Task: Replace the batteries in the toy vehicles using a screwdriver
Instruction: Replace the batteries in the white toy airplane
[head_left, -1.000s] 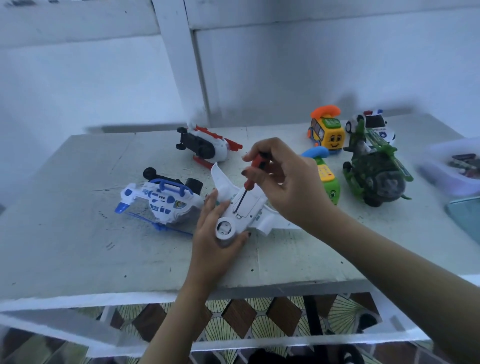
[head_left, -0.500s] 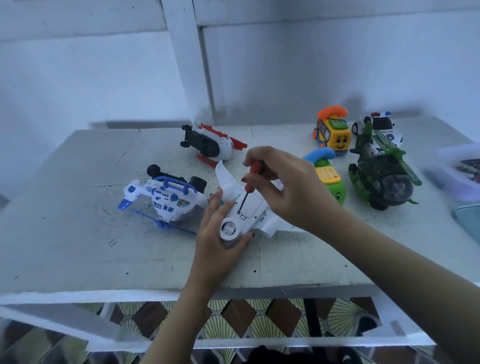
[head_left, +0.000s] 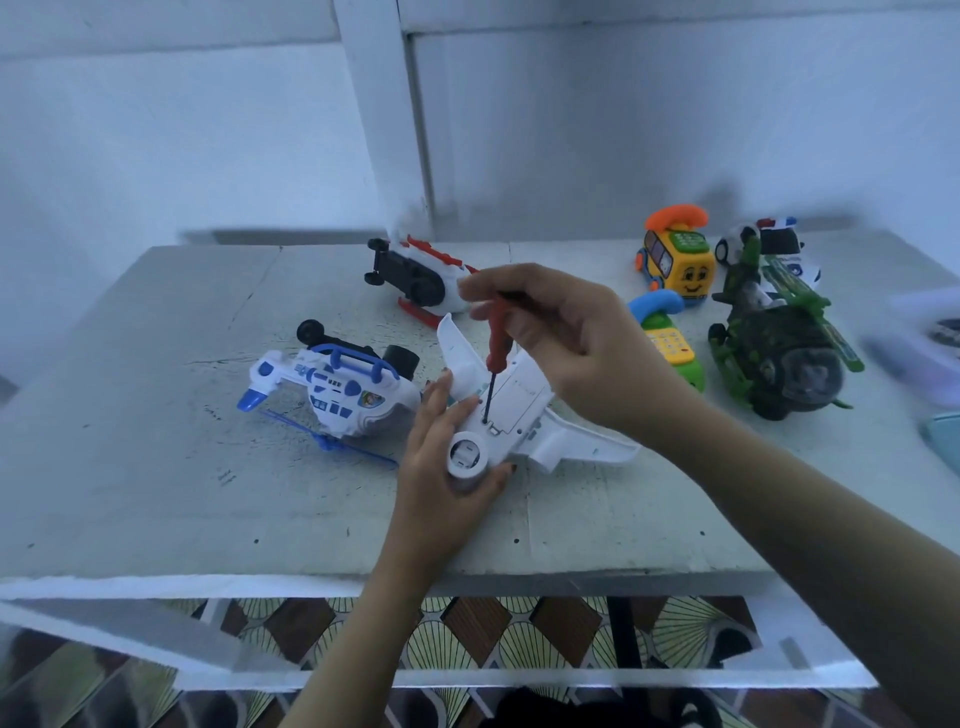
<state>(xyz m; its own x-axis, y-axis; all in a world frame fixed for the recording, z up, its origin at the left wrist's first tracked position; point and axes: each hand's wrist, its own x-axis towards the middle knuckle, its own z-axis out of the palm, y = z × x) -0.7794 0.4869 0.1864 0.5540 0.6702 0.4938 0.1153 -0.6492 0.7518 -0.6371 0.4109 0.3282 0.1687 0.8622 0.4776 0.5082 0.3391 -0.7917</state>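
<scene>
Head view showed me the white plastic toy aeroplane (head_left: 511, 410) lying belly-up on the pale grey table (head_left: 156, 493), nose toward me. My left hand (head_left: 441, 467) was wrapped around its round nose, pinning it. My right hand (head_left: 561, 332) pinched the red-handled screwdriver (head_left: 497, 345) by its top, shaft nearly upright, tip seated in the screw at the near end of the aeroplane's rectangular battery cover (head_left: 511, 400). I judged that turning depended on keeping that shaft square to the belly.
</scene>
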